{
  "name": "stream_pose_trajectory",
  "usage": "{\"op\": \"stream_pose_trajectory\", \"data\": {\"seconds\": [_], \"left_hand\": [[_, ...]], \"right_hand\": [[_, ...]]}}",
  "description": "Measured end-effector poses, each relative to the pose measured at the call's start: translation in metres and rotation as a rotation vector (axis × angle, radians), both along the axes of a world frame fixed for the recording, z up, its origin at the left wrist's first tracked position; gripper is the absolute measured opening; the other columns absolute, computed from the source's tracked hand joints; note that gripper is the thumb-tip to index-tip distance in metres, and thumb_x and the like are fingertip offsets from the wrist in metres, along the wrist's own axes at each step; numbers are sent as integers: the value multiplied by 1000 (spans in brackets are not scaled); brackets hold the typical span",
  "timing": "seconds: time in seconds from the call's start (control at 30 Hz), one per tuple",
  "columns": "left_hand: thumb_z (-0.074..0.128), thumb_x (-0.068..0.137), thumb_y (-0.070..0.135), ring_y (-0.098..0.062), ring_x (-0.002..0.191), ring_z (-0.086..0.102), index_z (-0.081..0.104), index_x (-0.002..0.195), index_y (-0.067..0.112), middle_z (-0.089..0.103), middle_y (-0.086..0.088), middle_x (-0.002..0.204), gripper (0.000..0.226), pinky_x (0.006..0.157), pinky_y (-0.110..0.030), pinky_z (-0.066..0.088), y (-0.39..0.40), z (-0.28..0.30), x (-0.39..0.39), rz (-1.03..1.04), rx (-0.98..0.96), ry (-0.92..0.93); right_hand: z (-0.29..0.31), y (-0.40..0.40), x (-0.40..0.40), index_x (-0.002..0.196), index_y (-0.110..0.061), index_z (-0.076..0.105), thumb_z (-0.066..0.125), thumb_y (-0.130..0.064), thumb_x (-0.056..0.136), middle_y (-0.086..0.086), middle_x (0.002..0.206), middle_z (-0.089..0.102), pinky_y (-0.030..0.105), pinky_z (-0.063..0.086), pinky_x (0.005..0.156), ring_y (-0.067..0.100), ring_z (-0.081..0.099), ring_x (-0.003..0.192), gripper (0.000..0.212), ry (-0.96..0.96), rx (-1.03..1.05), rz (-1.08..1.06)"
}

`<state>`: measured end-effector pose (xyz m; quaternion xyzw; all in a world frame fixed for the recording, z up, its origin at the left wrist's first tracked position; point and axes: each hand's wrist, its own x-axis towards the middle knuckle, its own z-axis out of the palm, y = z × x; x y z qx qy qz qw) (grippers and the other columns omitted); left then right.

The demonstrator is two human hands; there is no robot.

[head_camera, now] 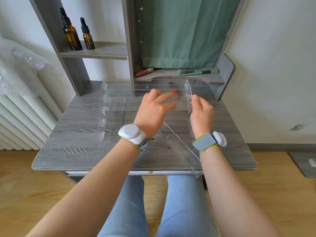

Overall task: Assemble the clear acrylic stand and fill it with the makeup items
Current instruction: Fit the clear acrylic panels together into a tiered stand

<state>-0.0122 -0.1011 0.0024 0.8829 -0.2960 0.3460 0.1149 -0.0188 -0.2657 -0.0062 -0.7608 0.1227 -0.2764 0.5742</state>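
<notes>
Head view gives us the clear acrylic stand (145, 100) partly built on the grey wood-grain desk (71, 134), its two side panels upright with several clear shelves between them, while a loose clear strip (181, 149) lies diagonally toward the desk's front edge. Our left hand (153, 108) reaches over the shelves with fingers spread and relaxed, grasping nothing, and our right hand (201, 112) pinches the top edge of the right side panel (189, 100). Behind, a red lipstick (143, 72) and green brushes (196, 71) lie on the low shelf.
</notes>
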Motion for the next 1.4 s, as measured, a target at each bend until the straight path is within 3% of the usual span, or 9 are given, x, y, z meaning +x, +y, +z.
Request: {"op": "stream_pose_trajectory", "data": {"seconds": [0.13, 0.23, 0.37, 0.43, 0.57, 0.7, 1.03, 1.3, 1.4], "left_hand": [[70, 71, -4, -34, 96, 56, 72, 110, 29, 63, -5, 116, 51, 78, -40, 40, 1, 5, -1, 38, 24, -5], [71, 72, -2, -34, 96, 56, 71, 110, 30, 64, -5, 113, 50, 78, -41, 40, 2, 7, 1, 70, 20, 9], [71, 72, -2, -33, 98, 54, 71, 111, 30, 63, -4, 116, 50, 81, -40, 34, 2, 6, 4, 75, 62, 16], [72, 72, -2, -33, 99, 54, 71, 111, 30, 63, -3, 116, 50, 82, -41, 33, 2, 5, 6, 79, 77, 20], [72, 70, -3, -33, 98, 54, 71, 112, 31, 62, -4, 116, 53, 81, -40, 37, 1, 3, 6, 81, 70, 31], [71, 72, -4, -35, 96, 54, 70, 113, 30, 60, -9, 112, 53, 79, -41, 39, 2, 0, 5, 76, 54, 52], [70, 69, -7, -35, 92, 53, 71, 112, 28, 60, -8, 107, 55, 77, -41, 41, 2, -1, 4, 73, 55, 75], [67, 67, -11, -36, 93, 55, 71, 111, 24, 61, -9, 106, 57, 77, -41, 43, 1, -4, 3, 92, 41, 88], [62, 68, -11, -36, 96, 55, 71, 112, 24, 61, -9, 106, 57, 79, -42, 41, 0, -3, 2, 102, 42, 97]], "right_hand": [[1, 1, 0, 62, -5, 49, 49, -30, 101, 5, 57, 45, 35, 30, 59, 20, 34, 59, 46, -3, -5, -11], [-2, 0, 1, 79, 4, 62, 46, -28, 101, 26, 77, 64, 42, 45, 66, 39, 52, 73, 42, -4, 11, -29], [-2, -1, 2, 86, 10, 61, 51, -24, 98, 32, 82, 62, 32, 34, 62, 27, 42, 63, 37, -11, -15, -19], [-1, 0, 1, 85, 8, 62, 53, -22, 97, 29, 75, 59, 32, 35, 61, 20, 41, 62, 34, -13, -7, -14], [-2, -1, 2, 88, -1, 70, 57, -18, 96, 18, 80, 68, 41, 51, 71, 32, 57, 71, 23, -9, -1, -24], [-2, 0, 3, 103, -10, 75, 60, -17, 94, -3, 89, 71, 32, 54, 82, 14, 64, 83, 19, 14, 2, -43], [-6, -2, 5, 90, -10, 76, 64, -17, 90, 4, 78, 70, 35, 51, 74, 23, 63, 77, 14, -24, -59, -61], [-6, -2, 5, 83, -8, 75, 66, -12, 88, -6, 63, 58, 18, 40, 59, 7, 48, 58, 12, -38, -84, -60], [-7, -2, 5, 83, -8, 75, 66, -13, 88, 1, 70, 65, 15, 39, 59, 13, 52, 61, 11, -41, -123, -72]]}}
